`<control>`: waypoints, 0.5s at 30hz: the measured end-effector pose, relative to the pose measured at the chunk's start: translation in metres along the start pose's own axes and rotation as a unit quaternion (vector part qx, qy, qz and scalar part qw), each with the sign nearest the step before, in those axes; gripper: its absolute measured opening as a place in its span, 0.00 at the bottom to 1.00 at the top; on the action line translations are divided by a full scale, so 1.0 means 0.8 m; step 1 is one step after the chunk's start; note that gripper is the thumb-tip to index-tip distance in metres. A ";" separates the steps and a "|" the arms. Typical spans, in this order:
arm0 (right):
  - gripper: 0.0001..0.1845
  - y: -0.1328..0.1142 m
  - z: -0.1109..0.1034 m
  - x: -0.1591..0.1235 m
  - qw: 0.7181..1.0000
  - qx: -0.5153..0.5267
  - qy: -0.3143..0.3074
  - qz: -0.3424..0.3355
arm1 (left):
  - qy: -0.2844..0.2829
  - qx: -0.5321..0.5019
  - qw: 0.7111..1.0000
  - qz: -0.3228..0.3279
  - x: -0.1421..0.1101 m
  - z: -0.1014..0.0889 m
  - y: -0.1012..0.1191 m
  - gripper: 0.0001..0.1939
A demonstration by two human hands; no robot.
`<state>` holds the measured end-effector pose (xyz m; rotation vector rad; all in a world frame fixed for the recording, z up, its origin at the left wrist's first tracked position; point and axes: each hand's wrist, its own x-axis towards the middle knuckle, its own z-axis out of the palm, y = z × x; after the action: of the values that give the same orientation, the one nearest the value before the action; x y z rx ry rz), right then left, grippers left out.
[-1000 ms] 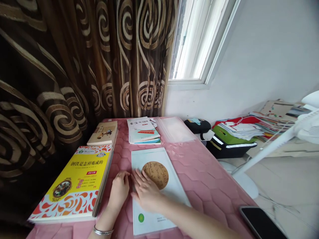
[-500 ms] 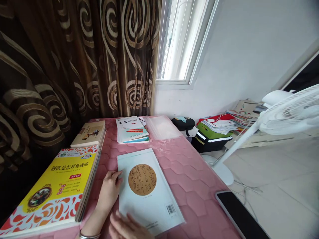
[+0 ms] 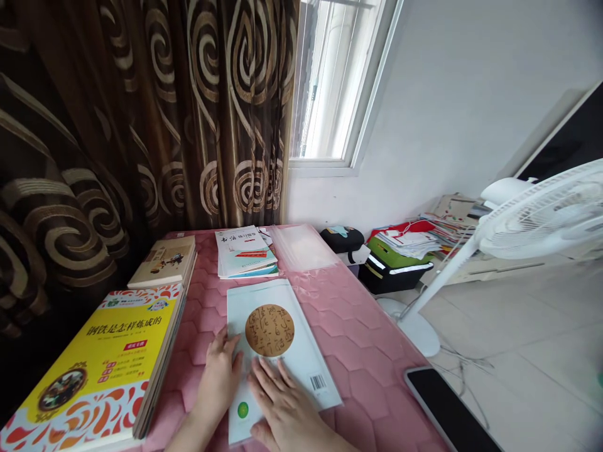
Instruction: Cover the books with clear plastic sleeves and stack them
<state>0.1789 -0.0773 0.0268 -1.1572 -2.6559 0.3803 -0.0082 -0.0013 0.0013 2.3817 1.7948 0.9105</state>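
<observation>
A thin white booklet [image 3: 301,351] with a brown round calligraphy picture lies flat on the pink quilted table cover [image 3: 367,351] in front of me. My left hand [image 3: 219,373] rests on the booklet's left edge, fingers together and laid flat. My right hand [image 3: 287,408] lies palm down on the booklet's near half, fingers stretched out toward the brown circle. Neither hand holds anything.
A yellow book [image 3: 98,361] tops a stack at the near left, with a beige book [image 3: 164,260] behind it. Thin booklets [image 3: 242,251] and a clear plastic sleeve [image 3: 301,245] lie at the back. A black phone [image 3: 447,411] lies near right. A white fan [image 3: 541,216] stands beside the table.
My right hand moved back up onto the booklet from its near edge. The left hand shifted a little onto the left edge. The camera view swung slightly.
</observation>
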 end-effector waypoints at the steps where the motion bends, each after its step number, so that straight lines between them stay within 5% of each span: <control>1: 0.37 -0.004 0.004 0.005 1.000 -0.002 0.010 0.006 | -0.003 0.030 0.999 0.013 -0.004 0.000 0.003 0.19; 7: 0.38 0.005 0.029 0.002 0.996 -0.045 0.059 0.039 | -0.030 0.191 0.976 0.101 -0.025 0.006 0.004 0.26; 12: 0.34 0.043 0.013 -0.056 0.971 -0.069 0.075 0.217 | -0.043 0.244 0.966 0.073 -0.031 0.006 0.007 0.31; 15: 0.35 0.048 -0.001 -0.060 0.973 -0.053 0.043 0.222 | -0.054 0.249 0.965 0.060 -0.029 -0.003 0.016 0.31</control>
<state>0.2375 -0.0876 0.0103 -1.7631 -2.3511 0.2531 -0.0021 -0.0264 -0.0024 2.7842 2.0490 0.3434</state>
